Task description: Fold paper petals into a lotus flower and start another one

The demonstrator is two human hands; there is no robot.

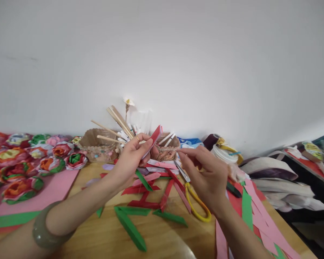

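Between the thumb and fingers of my left hand (135,153) is a small stack of folded red and pink paper (156,136), held tilted above the table. My right hand (206,174) hovers to the right, apart from the stack, with thumb and forefinger pinched together; whatever may be in the pinch is too small to make out. Beneath it lie yellow-handled scissors (188,189), blades pointing away from me. Folded red paper strips (166,196) and folded green strips (131,228) are scattered on the wooden table (97,230) below both hands.
Many-coloured paper flowers (18,172) crowd the left side. Clear baskets (101,154) with wooden sticks (120,120) and markers stand against the wall. On the right are cut pink paper strips (261,216), a white-lidded tub (226,154) and a dark thread spool (211,140).
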